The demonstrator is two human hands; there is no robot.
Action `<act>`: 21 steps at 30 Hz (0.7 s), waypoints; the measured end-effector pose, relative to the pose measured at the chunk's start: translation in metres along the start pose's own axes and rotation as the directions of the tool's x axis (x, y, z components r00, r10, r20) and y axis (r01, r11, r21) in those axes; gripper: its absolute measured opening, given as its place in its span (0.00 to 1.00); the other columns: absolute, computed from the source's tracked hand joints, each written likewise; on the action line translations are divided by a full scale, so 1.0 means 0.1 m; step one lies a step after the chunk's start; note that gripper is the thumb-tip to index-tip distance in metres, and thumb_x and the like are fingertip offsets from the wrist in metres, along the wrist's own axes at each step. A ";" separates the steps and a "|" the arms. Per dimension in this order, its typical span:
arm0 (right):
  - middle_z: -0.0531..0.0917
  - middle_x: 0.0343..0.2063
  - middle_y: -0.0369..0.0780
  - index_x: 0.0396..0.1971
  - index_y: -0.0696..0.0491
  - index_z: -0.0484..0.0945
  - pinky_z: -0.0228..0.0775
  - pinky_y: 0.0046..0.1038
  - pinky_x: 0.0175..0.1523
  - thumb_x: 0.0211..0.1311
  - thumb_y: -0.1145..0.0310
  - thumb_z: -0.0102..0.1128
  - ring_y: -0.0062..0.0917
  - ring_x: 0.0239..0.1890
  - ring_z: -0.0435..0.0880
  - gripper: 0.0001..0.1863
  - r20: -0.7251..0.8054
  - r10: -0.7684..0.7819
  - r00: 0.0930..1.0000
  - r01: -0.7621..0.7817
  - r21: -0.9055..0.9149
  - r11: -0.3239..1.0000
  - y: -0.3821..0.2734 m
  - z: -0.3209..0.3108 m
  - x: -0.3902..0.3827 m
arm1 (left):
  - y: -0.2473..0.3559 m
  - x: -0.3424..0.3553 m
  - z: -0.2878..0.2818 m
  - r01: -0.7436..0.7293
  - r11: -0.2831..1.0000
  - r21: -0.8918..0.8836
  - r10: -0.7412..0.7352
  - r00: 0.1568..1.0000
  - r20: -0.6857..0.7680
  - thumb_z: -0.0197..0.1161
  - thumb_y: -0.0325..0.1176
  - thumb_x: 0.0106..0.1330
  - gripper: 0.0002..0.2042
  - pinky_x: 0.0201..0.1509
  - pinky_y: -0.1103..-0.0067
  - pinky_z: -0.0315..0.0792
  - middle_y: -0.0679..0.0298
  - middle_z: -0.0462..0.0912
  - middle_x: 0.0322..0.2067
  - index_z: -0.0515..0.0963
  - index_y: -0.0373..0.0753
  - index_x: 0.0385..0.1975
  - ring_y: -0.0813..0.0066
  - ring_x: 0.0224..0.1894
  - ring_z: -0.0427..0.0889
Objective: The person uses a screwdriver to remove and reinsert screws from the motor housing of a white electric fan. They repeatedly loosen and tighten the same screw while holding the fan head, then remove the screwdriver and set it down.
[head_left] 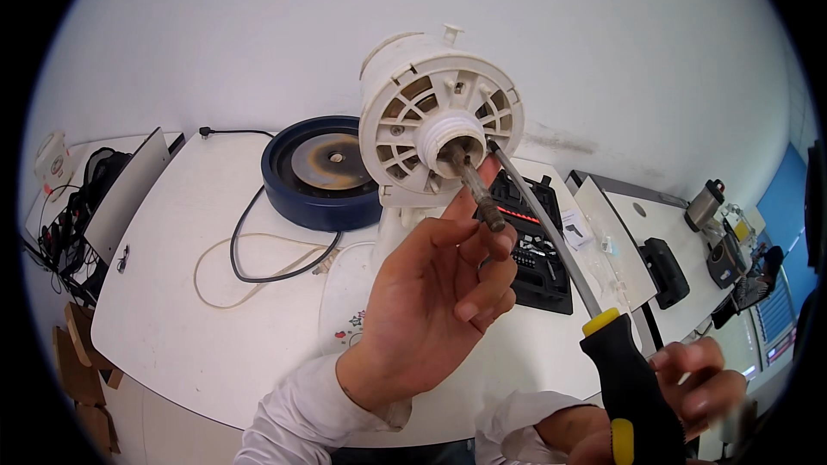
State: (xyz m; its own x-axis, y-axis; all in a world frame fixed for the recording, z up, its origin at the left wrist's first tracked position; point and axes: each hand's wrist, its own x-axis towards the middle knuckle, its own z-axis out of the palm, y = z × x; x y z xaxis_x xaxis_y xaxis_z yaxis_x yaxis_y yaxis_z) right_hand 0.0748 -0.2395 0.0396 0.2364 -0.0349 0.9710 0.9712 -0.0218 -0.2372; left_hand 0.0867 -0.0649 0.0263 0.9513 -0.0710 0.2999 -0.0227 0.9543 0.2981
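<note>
A white fan motor housing (388,151) with a slotted round front stands upright at the centre. A worn metal shaft (479,194) sticks out of its threaded collar toward me. My left hand (431,306) is just below and behind the shaft. Its index finger reaches up to the housing near the screwdriver tip; the other fingers are loosely curled and apart. My right hand (689,387) holds a long screwdriver (633,387) with a black and yellow handle, its fingers partly lifted and blurred. The screwdriver's tip meets the right side of the housing's front.
A dark blue round weighted base (297,198) lies behind left, with a cable looped before it. Behind my hands is an open black tool case (551,288) with bits. The fan's white base (345,293) stands on the white table (198,327). Further right sits a black case (663,271).
</note>
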 end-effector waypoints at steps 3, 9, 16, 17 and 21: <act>0.59 0.26 0.37 0.28 0.53 0.57 0.66 0.14 0.37 0.43 0.56 0.68 0.17 0.37 0.65 0.27 -0.331 -0.061 0.942 0.044 -0.059 0.997 0.08 0.22 -0.03 | 0.03 -0.03 -0.01 -0.022 1.000 0.017 0.023 1.000 -0.013 0.38 0.35 0.63 0.24 0.26 0.81 0.60 0.74 0.70 0.25 0.55 0.47 0.61 0.84 0.15 0.60; 0.65 0.52 0.48 0.55 0.44 0.60 0.72 0.31 0.45 0.56 0.70 0.55 0.32 0.52 0.71 0.26 0.165 -0.445 0.880 0.423 0.154 0.893 0.09 -0.26 0.01 | 0.03 -0.02 -0.01 -0.020 1.000 0.024 0.019 0.999 0.026 0.39 0.36 0.63 0.24 0.26 0.81 0.60 0.74 0.69 0.25 0.53 0.46 0.62 0.84 0.15 0.60; 0.63 0.52 0.44 0.54 0.38 0.61 0.57 0.36 0.58 0.56 0.67 0.56 0.41 0.55 0.62 0.25 0.075 -0.318 0.945 0.312 0.078 0.947 0.07 -0.08 0.01 | 0.02 0.00 -0.04 -0.001 1.000 0.004 0.001 0.998 0.061 0.39 0.35 0.63 0.25 0.25 0.83 0.58 0.72 0.70 0.27 0.52 0.49 0.62 0.83 0.16 0.60; 0.65 0.52 0.43 0.54 0.38 0.62 0.57 0.36 0.58 0.55 0.67 0.57 0.39 0.54 0.63 0.26 0.067 -0.321 0.945 0.314 0.089 0.945 0.10 -0.10 0.02 | 0.02 0.00 -0.06 0.002 1.000 -0.023 -0.001 0.998 0.069 0.40 0.34 0.63 0.24 0.25 0.84 0.58 0.70 0.71 0.28 0.54 0.50 0.62 0.83 0.16 0.60; 0.67 0.50 0.40 0.54 0.38 0.61 0.57 0.39 0.58 0.52 0.68 0.61 0.36 0.53 0.65 0.29 0.142 -0.476 0.868 0.490 -0.085 0.867 0.19 -0.21 0.10 | 0.03 -0.02 -0.07 -0.003 0.999 -0.052 0.006 0.998 0.056 0.41 0.33 0.62 0.23 0.24 0.85 0.57 0.67 0.72 0.30 0.58 0.50 0.60 0.82 0.16 0.60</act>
State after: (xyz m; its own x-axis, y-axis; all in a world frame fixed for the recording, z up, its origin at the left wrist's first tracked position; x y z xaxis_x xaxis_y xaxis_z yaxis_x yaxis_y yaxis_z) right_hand 0.0949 -0.2614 0.0446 -0.2534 0.1224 0.9596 0.9559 -0.1207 0.2678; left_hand 0.0870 -0.0603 0.0206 0.9324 -0.0813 0.3520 -0.0096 0.9684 0.2492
